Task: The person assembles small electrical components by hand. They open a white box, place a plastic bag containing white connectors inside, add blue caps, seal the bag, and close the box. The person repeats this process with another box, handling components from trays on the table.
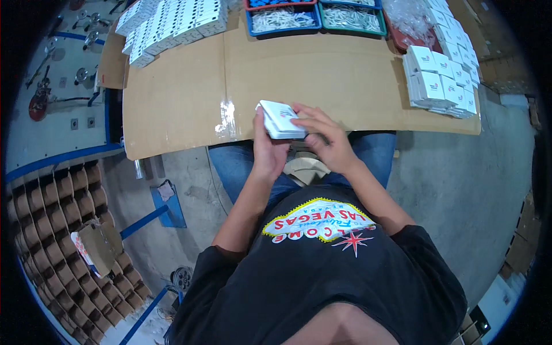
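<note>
A small white box (282, 118) is held up over the near edge of the cardboard-covered table, tilted, with a little print on its top. My left hand (268, 146) grips it from the left side and below, thumb along its edge. From the right, my right hand (328, 138) has its fingers on the box's top and right side. The underside of the box and the left fingertips are hidden.
Stacked white boxes (440, 86) stand at the table's right, others (178, 26) at the back left. A blue tray (284, 20) and a green tray (352, 20) of small white parts sit at the back, beside clear plastic bags (411, 20). A partitioned carton (63, 213) lies lower left.
</note>
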### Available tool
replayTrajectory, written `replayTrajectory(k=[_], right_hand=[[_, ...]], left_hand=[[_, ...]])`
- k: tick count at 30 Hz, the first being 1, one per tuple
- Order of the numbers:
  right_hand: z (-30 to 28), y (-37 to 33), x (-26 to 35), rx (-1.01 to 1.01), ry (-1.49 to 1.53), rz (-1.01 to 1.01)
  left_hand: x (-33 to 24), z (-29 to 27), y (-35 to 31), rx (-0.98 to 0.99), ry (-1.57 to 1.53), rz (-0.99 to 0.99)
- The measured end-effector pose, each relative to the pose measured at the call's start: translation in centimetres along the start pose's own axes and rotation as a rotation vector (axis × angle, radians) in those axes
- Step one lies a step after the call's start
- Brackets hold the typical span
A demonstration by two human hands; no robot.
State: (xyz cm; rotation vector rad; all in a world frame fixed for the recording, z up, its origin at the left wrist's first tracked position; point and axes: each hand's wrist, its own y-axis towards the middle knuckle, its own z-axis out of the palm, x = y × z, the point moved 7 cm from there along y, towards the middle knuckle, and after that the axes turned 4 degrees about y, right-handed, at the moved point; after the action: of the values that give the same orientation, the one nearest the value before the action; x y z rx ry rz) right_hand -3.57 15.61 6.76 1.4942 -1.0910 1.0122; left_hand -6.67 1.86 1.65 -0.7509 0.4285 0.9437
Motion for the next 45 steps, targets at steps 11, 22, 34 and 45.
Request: replayTrajectory(k=[11,22,34,45], right_hand=[[-0.6,1.1,-3.0,-0.017,0.3,0.467],[0.2,1.2,-0.1,0.077,0.2,0.108],[0.3,0.7,-0.7,0.217,-0.27,-0.042],[2.5,-0.6,-0.9,0.223,-0.505,-0.111]], left_hand=[[-2.9,3.2,-1.6,0.182,1.057,0.599],[2.0,2.3,-1.7,0.191,0.024,-0.332],[4.4,-1.0,-0.5,-0.171,0.263,-0.188],[3.6,-1.5,0.1,-0.281,0.448,0.01]])
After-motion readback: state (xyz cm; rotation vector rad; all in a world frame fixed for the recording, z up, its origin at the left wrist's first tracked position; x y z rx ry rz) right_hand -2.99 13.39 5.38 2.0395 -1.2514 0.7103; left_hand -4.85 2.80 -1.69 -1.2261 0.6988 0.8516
